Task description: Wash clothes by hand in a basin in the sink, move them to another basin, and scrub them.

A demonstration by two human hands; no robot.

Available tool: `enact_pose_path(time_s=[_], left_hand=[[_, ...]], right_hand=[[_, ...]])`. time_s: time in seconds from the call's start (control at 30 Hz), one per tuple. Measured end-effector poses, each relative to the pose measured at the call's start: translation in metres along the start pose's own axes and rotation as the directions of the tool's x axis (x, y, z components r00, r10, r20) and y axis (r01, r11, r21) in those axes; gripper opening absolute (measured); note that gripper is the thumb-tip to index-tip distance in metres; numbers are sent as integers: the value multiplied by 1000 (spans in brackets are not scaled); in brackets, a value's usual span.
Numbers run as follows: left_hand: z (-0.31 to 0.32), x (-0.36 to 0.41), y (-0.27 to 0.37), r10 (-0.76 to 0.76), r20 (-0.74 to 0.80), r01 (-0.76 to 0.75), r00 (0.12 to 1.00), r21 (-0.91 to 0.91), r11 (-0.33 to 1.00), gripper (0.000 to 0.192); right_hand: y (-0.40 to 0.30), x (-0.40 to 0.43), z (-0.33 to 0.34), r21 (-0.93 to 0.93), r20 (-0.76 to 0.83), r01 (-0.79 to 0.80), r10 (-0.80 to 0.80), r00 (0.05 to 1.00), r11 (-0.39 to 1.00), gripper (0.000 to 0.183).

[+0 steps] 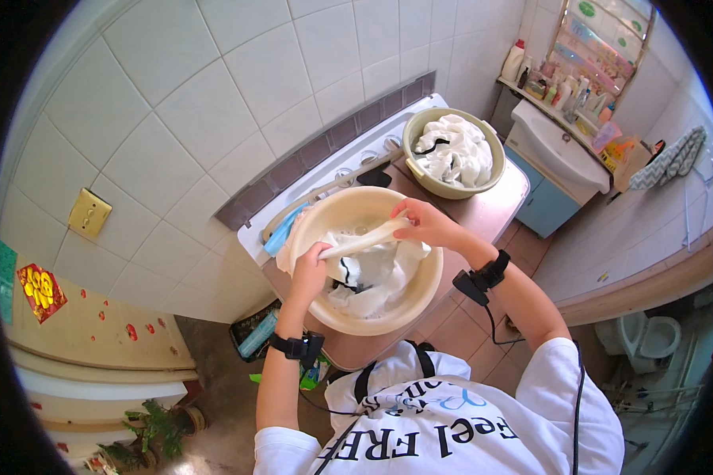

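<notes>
Between my two hands a strip of white cloth [365, 238] is stretched above a cream plastic basin [419, 306]. My left hand [311, 267] pinches its left end near the basin's rim. The other end is gripped in the fingers of my right hand [426, 222], over the basin's far right side. The strip seems to belong to a white garment [395, 279] with dark trim, which lies in cloudy, sudsy water below. How much of the garment is under the water I cannot tell.
A greenish basin [413, 169] holding wet white laundry [456, 148] stands at the back right of the washing machine [514, 184]. Beside the cream basin lie a blue cloth [285, 228] and a dark object [374, 177]. A washbasin [561, 139] is farther right. Potted plants [154, 424] stand lower left.
</notes>
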State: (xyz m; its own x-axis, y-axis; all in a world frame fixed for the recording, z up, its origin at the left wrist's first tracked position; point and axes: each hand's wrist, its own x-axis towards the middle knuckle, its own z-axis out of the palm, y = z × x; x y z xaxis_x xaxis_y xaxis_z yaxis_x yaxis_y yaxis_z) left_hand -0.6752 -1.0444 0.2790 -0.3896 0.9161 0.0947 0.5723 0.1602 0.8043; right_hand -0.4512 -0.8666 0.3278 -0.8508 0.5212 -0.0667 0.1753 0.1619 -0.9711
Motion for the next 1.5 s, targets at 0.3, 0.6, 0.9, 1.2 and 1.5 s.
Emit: enact_pose_path(time_s=[0.3, 0.6, 0.9, 1.2, 1.5], left_hand=[[-9, 5, 49, 169, -192, -158, 967, 73, 985, 27], [30, -30, 38, 12, 393, -129, 920, 274, 953, 27], [35, -43, 12, -250, 661, -268, 707, 579, 770, 31], [-10, -4, 41, -82, 271, -77, 959, 528, 845, 21], [-1, 31, 5, 232, 24, -226, 972, 342, 912, 17]], right_hand=[[41, 0, 19, -487, -108, 119, -194, 975, 865, 33], [63, -23, 82, -549, 561, 339, 36, 827, 764, 53], [58, -29, 93, -826, 462, 208, 419, 781, 524, 33], [15, -12, 33, -832, 31, 16, 19, 999, 555, 20], [31, 28, 32, -708, -182, 25, -217, 959, 706, 21]])
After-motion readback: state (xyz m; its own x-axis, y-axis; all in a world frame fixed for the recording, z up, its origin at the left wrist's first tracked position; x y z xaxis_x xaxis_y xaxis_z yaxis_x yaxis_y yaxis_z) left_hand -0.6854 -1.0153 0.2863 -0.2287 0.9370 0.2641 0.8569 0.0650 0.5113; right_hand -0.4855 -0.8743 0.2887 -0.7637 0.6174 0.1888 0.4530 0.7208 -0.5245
